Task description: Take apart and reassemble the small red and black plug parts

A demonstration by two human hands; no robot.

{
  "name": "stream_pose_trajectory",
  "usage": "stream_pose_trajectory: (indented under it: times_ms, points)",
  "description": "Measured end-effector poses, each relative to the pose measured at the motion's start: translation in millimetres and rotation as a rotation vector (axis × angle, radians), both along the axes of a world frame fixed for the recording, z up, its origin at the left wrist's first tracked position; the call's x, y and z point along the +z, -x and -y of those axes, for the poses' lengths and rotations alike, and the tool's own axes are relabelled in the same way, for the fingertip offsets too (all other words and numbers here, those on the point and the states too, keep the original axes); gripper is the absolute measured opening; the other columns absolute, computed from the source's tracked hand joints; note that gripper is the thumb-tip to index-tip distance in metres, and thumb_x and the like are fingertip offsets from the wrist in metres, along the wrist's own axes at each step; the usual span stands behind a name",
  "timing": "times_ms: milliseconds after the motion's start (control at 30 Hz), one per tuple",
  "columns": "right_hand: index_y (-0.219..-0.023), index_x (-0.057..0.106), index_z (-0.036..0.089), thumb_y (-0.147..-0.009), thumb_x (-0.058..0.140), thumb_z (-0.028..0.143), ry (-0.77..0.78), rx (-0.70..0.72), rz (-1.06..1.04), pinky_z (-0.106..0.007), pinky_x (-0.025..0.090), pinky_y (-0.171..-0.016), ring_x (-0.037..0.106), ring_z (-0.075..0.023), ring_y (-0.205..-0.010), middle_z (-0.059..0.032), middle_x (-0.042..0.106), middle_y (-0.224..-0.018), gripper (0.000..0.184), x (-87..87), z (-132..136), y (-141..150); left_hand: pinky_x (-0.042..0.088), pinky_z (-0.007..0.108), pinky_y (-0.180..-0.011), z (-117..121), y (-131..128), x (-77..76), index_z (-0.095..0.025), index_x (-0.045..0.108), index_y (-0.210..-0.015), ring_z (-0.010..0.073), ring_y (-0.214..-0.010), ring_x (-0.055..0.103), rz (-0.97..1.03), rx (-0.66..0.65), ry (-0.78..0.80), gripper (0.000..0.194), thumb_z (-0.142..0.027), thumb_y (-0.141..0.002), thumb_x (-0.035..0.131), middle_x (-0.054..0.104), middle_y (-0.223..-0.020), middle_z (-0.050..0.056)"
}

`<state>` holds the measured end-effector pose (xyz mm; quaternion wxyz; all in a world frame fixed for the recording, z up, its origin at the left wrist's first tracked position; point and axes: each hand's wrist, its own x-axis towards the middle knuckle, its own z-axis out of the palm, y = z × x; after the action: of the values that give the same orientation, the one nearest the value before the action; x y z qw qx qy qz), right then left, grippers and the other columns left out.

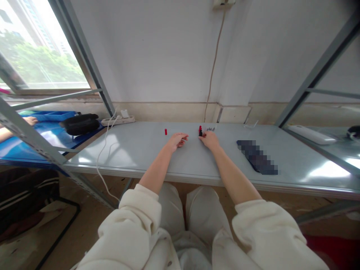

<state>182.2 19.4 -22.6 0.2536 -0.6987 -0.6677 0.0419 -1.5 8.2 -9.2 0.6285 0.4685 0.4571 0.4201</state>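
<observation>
My left hand (177,140) rests on the grey table (140,157) with its fingers curled round something small and pale that I cannot make out. My right hand (209,140) is closed, its fingertips pinching a small red and black part (200,131) that stands on the table. A separate small red piece (165,131) stands alone to the left of my left hand. A few tiny grey bits (210,129) lie just behind my right hand.
A dark blurred flat object (257,157) lies to the right. A white power strip (118,120) with a cord sits at the back left. Beyond the shelf frame (28,138) are a black pouch (80,123), a blue tray (50,115) and another person's hand (29,120).
</observation>
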Motion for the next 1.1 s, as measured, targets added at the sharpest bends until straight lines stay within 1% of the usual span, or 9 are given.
stream_pose_trajectory:
  times_ms: [100,333,567,733,800,867,967,1033,1100]
  points:
    - [-0.079,0.064,0.015,-0.073,0.059,0.03,0.018,0.003,-0.001,-0.03,0.042,-0.068,0.059,-0.0216,-0.083,-0.0119,0.064,-0.085,0.017,0.8,-1,-2,0.023,0.016,-0.036,0,0,0.0,-0.014,0.058,-0.072,0.0026,-0.039,0.04,-0.006,0.008,0.001,0.007,-0.02,-0.074,0.056,0.054,-0.062,0.0]
    - [-0.082,0.065,0.013,-0.074,0.055,0.016,0.114,-0.012,0.05,-0.028,0.043,-0.071,0.059,-0.0221,-0.087,-0.0137,0.065,-0.09,0.014,7.9,2,-11,0.021,0.016,-0.036,0,0,0.6,-0.014,0.057,-0.072,0.0025,-0.039,0.039,-0.015,-0.003,-0.007,0.008,-0.021,-0.073,0.056,0.053,-0.06,0.0]
    - [-0.089,0.066,0.015,-0.074,0.058,0.031,0.169,-0.121,0.041,-0.03,0.044,-0.074,0.059,-0.0225,-0.091,-0.0127,0.065,-0.095,0.024,15.5,7,-8,0.017,0.017,-0.036,1,-1,-0.3,-0.014,0.055,-0.072,0.0021,-0.037,0.037,-0.079,0.001,-0.038,0.007,-0.02,-0.074,0.053,0.052,-0.06,0.0]
    - [-0.085,0.068,0.016,-0.073,0.059,0.034,0.146,-0.154,0.026,-0.031,0.045,-0.073,0.059,-0.0239,-0.09,-0.0134,0.065,-0.094,0.024,17.3,11,-7,0.018,0.019,-0.038,-1,-2,-3.5,-0.015,0.055,-0.073,0.0034,-0.039,0.038,-0.191,0.017,-0.116,0.008,-0.022,-0.075,0.051,0.054,-0.064,0.0]
    - [-0.085,0.068,0.016,-0.072,0.059,0.035,0.14,-0.163,0.024,-0.031,0.045,-0.073,0.06,-0.0246,-0.09,-0.0132,0.065,-0.093,0.025,16.9,11,-6,0.026,0.02,-0.042,-3,-3,-6.2,-0.016,0.054,-0.072,0.0051,-0.043,0.04,-0.315,0.099,-0.244,0.01,-0.023,-0.076,0.049,0.054,-0.064,0.001]
    - [-0.085,0.068,0.016,-0.072,0.058,0.035,0.136,-0.172,0.027,-0.032,0.045,-0.073,0.06,-0.0253,-0.09,-0.013,0.065,-0.094,0.025,16.2,10,-6,0.035,0.022,-0.053,-3,-4,-8.9,-0.016,0.055,-0.075,0.0078,-0.051,0.045,-0.466,0.24,-0.468,0.008,-0.021,-0.076,0.049,0.056,-0.067,0.002]
    - [-0.086,0.067,0.016,-0.071,0.059,0.035,0.146,-0.177,0.033,-0.032,0.046,-0.073,0.06,-0.0257,-0.091,-0.0129,0.065,-0.094,0.025,15.8,10,-6,0.039,0.026,-0.072,-1,-3,-10.1,-0.019,0.054,-0.091,0.0112,-0.069,0.051,-0.588,0.432,-0.774,0.017,-0.017,-0.076,0.049,0.058,-0.083,0.003]
    - [-0.087,0.066,0.016,-0.071,0.059,0.035,0.16,-0.172,0.041,-0.033,0.046,-0.073,0.059,-0.0262,-0.092,-0.0137,0.064,-0.095,0.026,17.1,11,-7,0.039,0.028,-0.079,2,-1,-8.0,-0.02,0.051,-0.102,0.0124,-0.077,0.052,-0.579,0.538,-0.846,0.028,-0.014,-0.075,0.049,0.056,-0.096,0.005]
    - [-0.091,0.065,0.014,-0.071,0.06,0.036,0.184,-0.159,0.055,-0.034,0.046,-0.074,0.059,-0.0271,-0.094,-0.0154,0.063,-0.098,0.03,19.7,13,-7,0.038,0.029,-0.084,3,2,-4.6,-0.019,0.046,-0.108,0.0137,-0.085,0.051,-0.522,0.667,-0.845,0.036,-0.011,-0.073,0.05,0.051,-0.107,0.008]
